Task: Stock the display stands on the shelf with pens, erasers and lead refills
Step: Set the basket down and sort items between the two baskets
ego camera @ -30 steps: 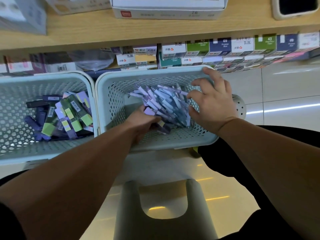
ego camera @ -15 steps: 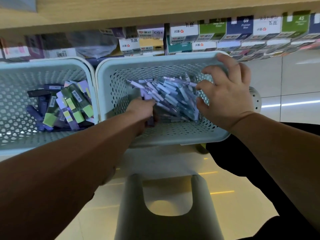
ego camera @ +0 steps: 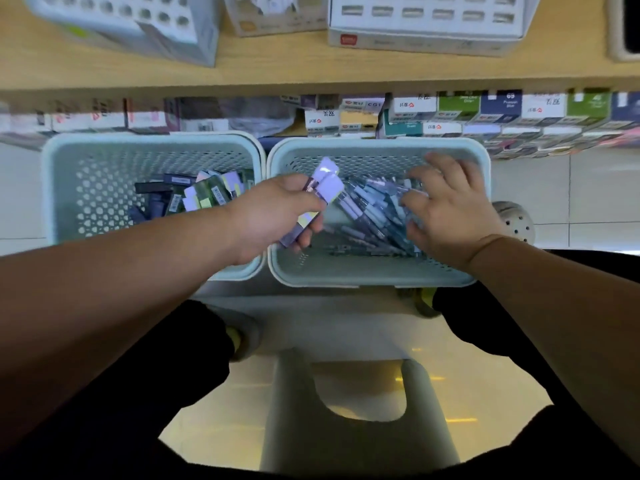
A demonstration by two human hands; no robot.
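Observation:
Two pale perforated baskets stand side by side below a wooden shelf. The right basket (ego camera: 377, 271) holds a heap of pens (ego camera: 372, 211) in clear wrappers. My left hand (ego camera: 273, 220) grips a few purple packets (ego camera: 325, 188) above that basket's left edge. Over the pens, my right hand (ego camera: 450, 213) lies with its fingers spread and resting on the heap. The left basket (ego camera: 69, 188) contains several green, purple and dark packets (ego camera: 197, 195). White display stands (ego camera: 426, 26) with slots sit on the shelf above.
Rows of small stationery boxes (ego camera: 457, 112) fill the lower shelf behind the baskets. A grey stool (ego camera: 349, 410) stands between my knees on the tiled floor. At the shelf's right end lies a dark object (ego camera: 623, 26) with a pale rim.
My left hand has risen out of the pen heap holding purple packets. My right hand stays on the pens. The view has tilted up, showing the shelf top and stands.

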